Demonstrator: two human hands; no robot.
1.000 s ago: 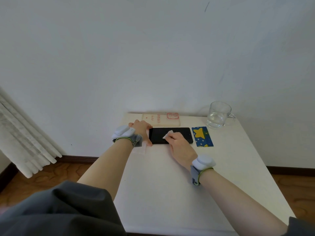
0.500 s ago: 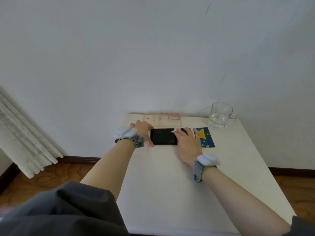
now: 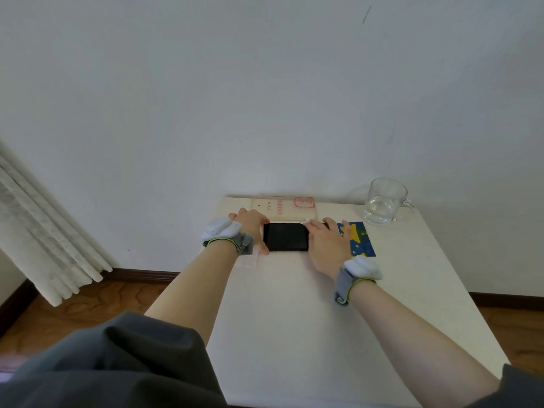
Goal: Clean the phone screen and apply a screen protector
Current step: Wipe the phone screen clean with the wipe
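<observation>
Far across the table (image 3: 294, 319) — left hand (image 3: 251, 223), grip curled round the left end of the phone (image 3: 285, 237) lying flat, then right hand (image 3: 326, 242), grip spread flat, fingers straight, pressing a white wipe (image 3: 306, 221) onto its right end.

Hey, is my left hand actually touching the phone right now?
Touching. The head view shows the left hand holding the phone by its left end, thumb at the near edge, fingers at the far corner.

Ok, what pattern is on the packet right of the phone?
The packet is blue with yellow stars, in the head view.
</observation>
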